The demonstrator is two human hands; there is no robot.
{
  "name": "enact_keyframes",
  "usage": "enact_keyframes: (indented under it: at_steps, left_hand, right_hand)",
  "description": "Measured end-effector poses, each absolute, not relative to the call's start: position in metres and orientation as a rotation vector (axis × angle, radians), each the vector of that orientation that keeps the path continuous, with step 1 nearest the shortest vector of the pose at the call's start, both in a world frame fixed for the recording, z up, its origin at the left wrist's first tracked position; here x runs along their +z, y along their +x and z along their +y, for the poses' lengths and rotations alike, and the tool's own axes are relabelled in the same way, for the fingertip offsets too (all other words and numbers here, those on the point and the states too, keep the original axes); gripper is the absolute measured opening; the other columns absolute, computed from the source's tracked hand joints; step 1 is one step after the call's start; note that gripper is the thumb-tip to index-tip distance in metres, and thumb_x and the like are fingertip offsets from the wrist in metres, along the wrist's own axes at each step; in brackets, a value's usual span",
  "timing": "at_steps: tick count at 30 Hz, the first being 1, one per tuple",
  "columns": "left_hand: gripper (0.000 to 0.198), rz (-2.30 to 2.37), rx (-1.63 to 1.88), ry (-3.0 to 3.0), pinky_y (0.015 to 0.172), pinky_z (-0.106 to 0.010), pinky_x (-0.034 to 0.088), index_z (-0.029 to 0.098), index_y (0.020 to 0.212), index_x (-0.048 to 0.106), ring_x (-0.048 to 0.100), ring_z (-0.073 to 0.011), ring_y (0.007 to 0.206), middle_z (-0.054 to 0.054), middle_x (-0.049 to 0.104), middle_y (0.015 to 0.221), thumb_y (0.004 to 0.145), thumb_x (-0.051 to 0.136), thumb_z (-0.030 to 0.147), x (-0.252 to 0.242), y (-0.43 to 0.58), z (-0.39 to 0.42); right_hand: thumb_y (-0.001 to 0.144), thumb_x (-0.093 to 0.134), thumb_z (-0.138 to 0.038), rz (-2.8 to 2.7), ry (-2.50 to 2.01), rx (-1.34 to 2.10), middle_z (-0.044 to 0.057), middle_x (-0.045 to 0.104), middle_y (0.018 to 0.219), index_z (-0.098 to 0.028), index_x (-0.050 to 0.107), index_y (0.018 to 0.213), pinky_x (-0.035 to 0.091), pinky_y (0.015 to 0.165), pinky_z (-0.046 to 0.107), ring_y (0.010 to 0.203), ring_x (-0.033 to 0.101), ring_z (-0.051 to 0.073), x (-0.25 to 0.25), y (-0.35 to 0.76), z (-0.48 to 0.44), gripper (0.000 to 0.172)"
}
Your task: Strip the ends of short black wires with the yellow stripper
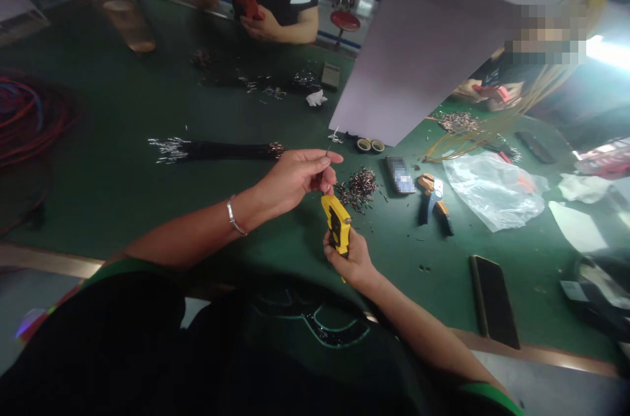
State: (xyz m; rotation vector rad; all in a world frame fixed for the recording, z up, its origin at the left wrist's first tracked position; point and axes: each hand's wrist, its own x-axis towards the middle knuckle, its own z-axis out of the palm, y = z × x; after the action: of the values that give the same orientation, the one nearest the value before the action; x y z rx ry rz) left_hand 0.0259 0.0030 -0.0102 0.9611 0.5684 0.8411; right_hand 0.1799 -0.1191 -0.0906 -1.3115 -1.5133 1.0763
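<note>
My right hand (352, 258) is wrapped round a yellow-and-black crimping tool (337, 222) with its head pointing up. Just above that head, my left hand (302, 173) is closed in a pinch on a thin dark wire (328, 149). The wire's lower end is at the tool's head; whether it is inside the jaws I cannot tell. Right of my fingers lies a heap of small metal terminals (363, 187). Left of my left hand, a bundle of black wires (216, 150) with silvery tips lies flat on the green table (123, 206).
An orange, blue and black hand tool (434, 201), a blurred box (401, 175), a clear plastic bag (497, 189) and a phone (495, 301) lie rightward. A grey-white panel (394, 55) stands ahead. Across the table, a co-worker's hand (263, 23) holds a red tool. Red cables (29, 114) lie left.
</note>
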Motion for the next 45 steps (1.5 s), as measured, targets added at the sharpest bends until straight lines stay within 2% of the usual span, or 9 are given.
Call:
enact_keyframes:
  at_steps: [9,23,33,45]
  left_hand:
    - [0.014,0.593,0.859,0.925,0.058,-0.028,0.043,0.013,0.092,0.07,0.046,-0.0075,0.05,-0.001,0.057,0.06,0.088,0.057,0.017,-0.019,0.031,0.01]
    - [0.011,0.607,0.87,0.739,0.07,-0.032,0.045,0.012,0.084,0.068,0.051,-0.0097,0.056,-0.003,0.06,0.064,0.084,0.058,0.009,-0.043,0.033,0.035]
    - [0.01,0.613,0.857,0.645,0.067,-0.031,0.044,0.01,0.08,0.066,0.048,-0.0092,0.053,-0.003,0.057,0.061,0.083,0.057,0.006,-0.05,0.034,0.044]
    - [0.013,0.646,0.719,0.696,0.047,-0.028,0.027,0.011,0.078,0.066,0.021,-0.005,0.038,0.007,0.03,0.045,0.082,0.055,0.009,-0.06,0.033,0.047]
  right_hand:
    - [0.066,0.06,-0.017,-1.453,-1.331,1.152,-0.001,0.055,0.066,-0.02,0.055,0.078,0.041,0.052,0.026,0.056,0.048,0.013,-0.092,0.178,-0.114,0.013]
    - [0.064,0.066,-0.017,-1.063,-1.096,1.587,-0.006,0.052,0.059,-0.018,0.051,0.079,0.037,0.039,0.022,0.04,0.044,0.007,-0.106,0.182,-0.098,0.021]
    - [0.062,0.067,-0.014,-0.945,-1.03,1.622,-0.006,0.053,0.055,-0.018,0.051,0.076,0.036,0.036,0.022,0.037,0.043,0.007,-0.111,0.184,-0.095,0.021]
    - [0.062,0.066,-0.01,-0.858,-0.917,1.812,-0.003,0.056,0.06,-0.017,0.057,0.077,0.035,0.037,0.023,0.04,0.042,0.008,-0.094,0.19,-0.104,0.019]
